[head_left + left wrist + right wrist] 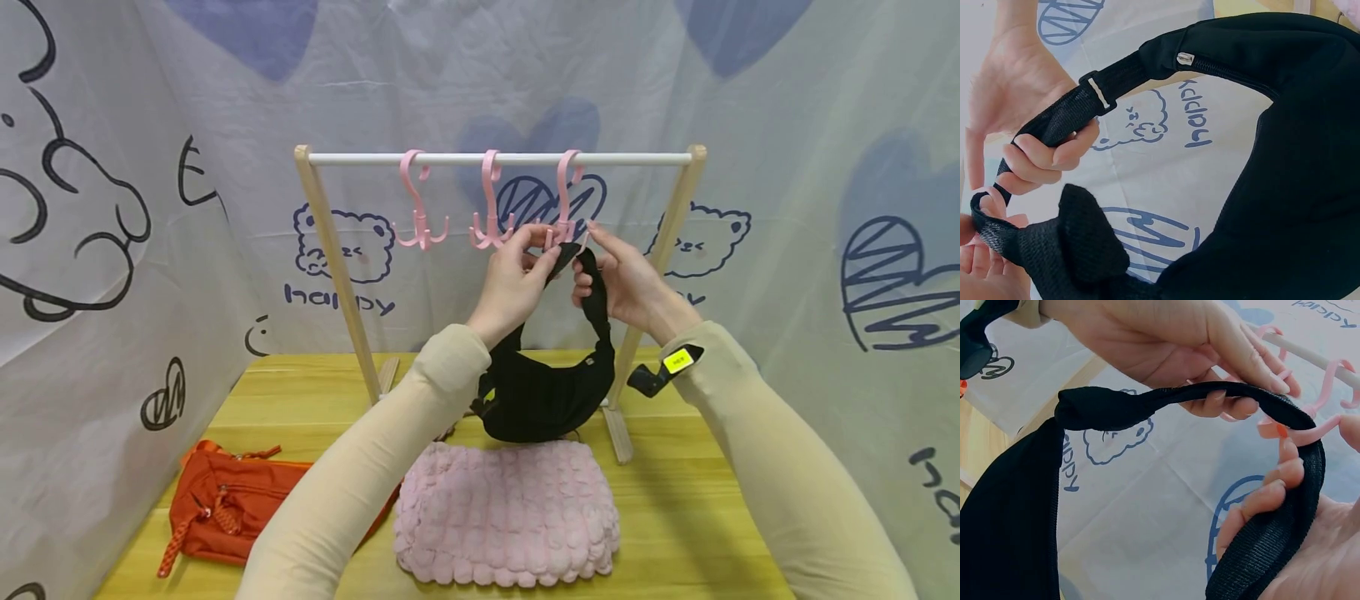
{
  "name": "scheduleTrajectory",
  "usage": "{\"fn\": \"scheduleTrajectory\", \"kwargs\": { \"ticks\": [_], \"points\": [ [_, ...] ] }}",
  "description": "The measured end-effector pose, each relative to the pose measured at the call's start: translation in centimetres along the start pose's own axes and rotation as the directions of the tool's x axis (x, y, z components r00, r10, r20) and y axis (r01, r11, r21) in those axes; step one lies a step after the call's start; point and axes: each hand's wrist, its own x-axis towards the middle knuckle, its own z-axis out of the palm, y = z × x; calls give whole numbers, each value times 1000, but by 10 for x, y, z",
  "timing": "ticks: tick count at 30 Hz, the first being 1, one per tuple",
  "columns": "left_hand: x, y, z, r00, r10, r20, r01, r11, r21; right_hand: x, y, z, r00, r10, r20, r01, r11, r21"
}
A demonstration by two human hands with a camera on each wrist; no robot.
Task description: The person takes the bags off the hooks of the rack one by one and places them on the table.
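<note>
A black shoulder bag (551, 402) hangs in the air by its strap (594, 296) below the rightmost pink hook (564, 187). My left hand (512, 283) pinches one stretch of the strap close to the hook's prongs. On the other side, my right hand (633, 287) has its fingers curled round the strap. In the right wrist view the strap bends over a pink prong (1319, 432), between the two hands. A slide buckle (1099, 94) and a zip pull (1185, 59) show in the left wrist view.
Two more pink hooks, the middle one (491, 200) and the left one (416, 204), hang from the white rail (360, 158) of a wooden-legged rack. In front lies a pink puffy bag (506, 512). An orange bag (247, 500) lies at the left, partly behind my left sleeve.
</note>
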Motion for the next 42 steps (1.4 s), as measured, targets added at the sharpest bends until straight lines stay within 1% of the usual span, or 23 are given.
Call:
{"fn": "scheduleTrajectory", "kwargs": {
  "ticks": [4,7,12,19,21,24,25,28,32,35,38,42],
  "points": [
    [2,0,0,1000,-10,-15,11,1000,13,-1,-3,0,999,-12,-33,14,999,38],
    [3,1,-1,1000,-24,-18,24,1000,5,-1,-7,1,998,-35,-51,37,998,42],
    [3,2,0,999,-41,-22,41,999,-7,-3,-14,0,995,-65,-78,66,998,15],
    [4,4,-1,998,-50,-25,51,999,12,-6,-22,1,993,-92,-76,90,995,-29],
    [5,4,-2,998,-52,-28,53,998,24,-5,-24,2,990,-106,-92,102,994,-49],
    [6,5,-2,998,-52,-33,53,998,41,-5,-27,5,982,-133,-136,121,989,-90],
    [6,5,-2,998,-51,-32,53,998,38,-6,-27,6,976,-151,-156,133,984,-118],
    [6,6,-1,998,-58,-22,58,998,-10,-10,-28,9,957,-210,-198,168,963,-209],
    [5,7,0,997,-74,-11,72,993,-94,-15,-27,12,922,-311,-229,211,901,-378],
    [3,8,0,997,-80,-11,78,992,-103,-17,-25,14,899,-373,-231,243,862,-444],
    [2,8,0,997,-81,-7,80,993,-86,-19,-24,14,885,-411,-221,276,843,-462],
    [2,8,0,997,-81,-1,81,995,-56,-19,-22,13,880,-424,-212,292,837,-463]
  ]
}}
